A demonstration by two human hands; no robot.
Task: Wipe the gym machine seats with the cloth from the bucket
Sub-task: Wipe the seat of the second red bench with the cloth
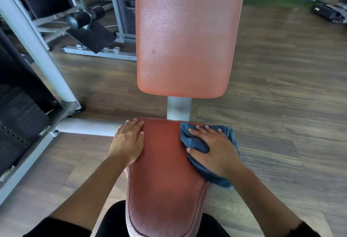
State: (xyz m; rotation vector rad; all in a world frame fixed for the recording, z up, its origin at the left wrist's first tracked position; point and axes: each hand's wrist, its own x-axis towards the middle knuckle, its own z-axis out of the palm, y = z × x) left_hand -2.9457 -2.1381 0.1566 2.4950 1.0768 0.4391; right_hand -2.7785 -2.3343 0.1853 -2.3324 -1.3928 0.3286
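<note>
A red padded seat lies right in front of me, with a tall red backrest rising behind it. A blue cloth is bunched on the seat's far right edge. My right hand lies flat on that cloth with fingers spread, pressing it onto the pad. My left hand rests flat on the seat's far left edge, fingers straight, holding nothing. No bucket is in view.
A grey steel post joins seat and backrest. A grey machine frame with black weight plates stands at the left. Further machines stand behind on the wooden floor. Dark equipment lies at the far right.
</note>
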